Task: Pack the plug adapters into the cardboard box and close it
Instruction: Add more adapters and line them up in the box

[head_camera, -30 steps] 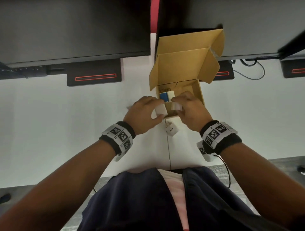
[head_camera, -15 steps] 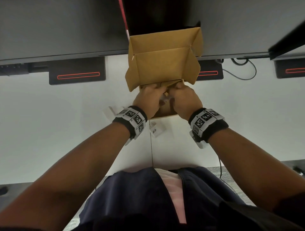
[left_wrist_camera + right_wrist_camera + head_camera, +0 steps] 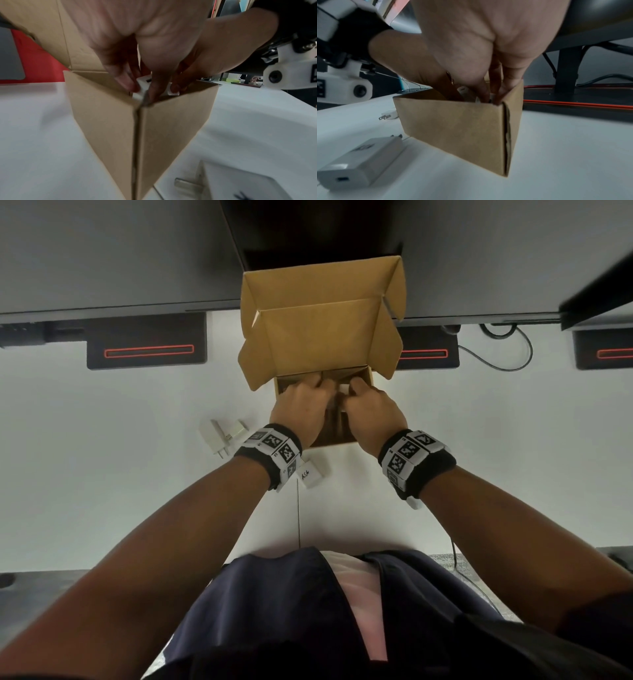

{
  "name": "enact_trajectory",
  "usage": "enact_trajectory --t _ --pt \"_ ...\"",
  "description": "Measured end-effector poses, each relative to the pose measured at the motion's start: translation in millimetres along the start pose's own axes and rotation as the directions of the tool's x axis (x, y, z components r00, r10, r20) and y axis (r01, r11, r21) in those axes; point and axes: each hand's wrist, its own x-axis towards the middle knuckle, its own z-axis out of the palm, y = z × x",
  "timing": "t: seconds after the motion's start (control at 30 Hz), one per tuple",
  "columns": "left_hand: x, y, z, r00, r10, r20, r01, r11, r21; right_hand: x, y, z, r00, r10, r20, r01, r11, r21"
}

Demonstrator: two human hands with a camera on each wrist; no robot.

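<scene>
Fingertips of our left hand (image 3: 137, 51) pinch a white plug adapter (image 3: 143, 86) inside the cardboard box (image 3: 322, 344); our right hand (image 3: 488, 44) pinches another adapter (image 3: 491, 96) beside it. Outside on the white table (image 3: 102, 474), the box's lid upright, lie two more adapters (image 3: 222, 434), a third (image 3: 313, 472) nearby.

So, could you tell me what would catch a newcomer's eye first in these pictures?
The open cardboard box at the table's middle, flaps raised, with the left hand and right hand both reaching inside, fingers on white plug adapters. Two more adapters lie outside: one left of the box, one by the left wrist.
</scene>
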Motion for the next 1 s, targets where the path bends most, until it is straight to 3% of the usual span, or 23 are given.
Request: enact_trajectory --t 0.33,0.7,0.87,1.0 --pt "7 -10 25 0.993 0.008 0.116 -0.009 1.000 0.009 1 0 2 0.998 -0.047 0.031 0.049 0.996 -0.070" --pt "9 -8 26 0.997 -0.041 0.069 0.038 0.998 0.047 -3 -2 11 0.997 -0.057 0.043 0.059 0.997 -0.044" --pt "8 -9 26 0.997 -0.039 0.072 0.038 0.999 0.016 1 -2 14 0.998 -0.068 -0.019 0.061 0.962 -0.265" --pt "7 -13 26 0.997 -0.007 0.074 0.008 1.000 -0.007 3 5 16 0.996 -0.078 -0.033 0.066 0.957 -0.281"
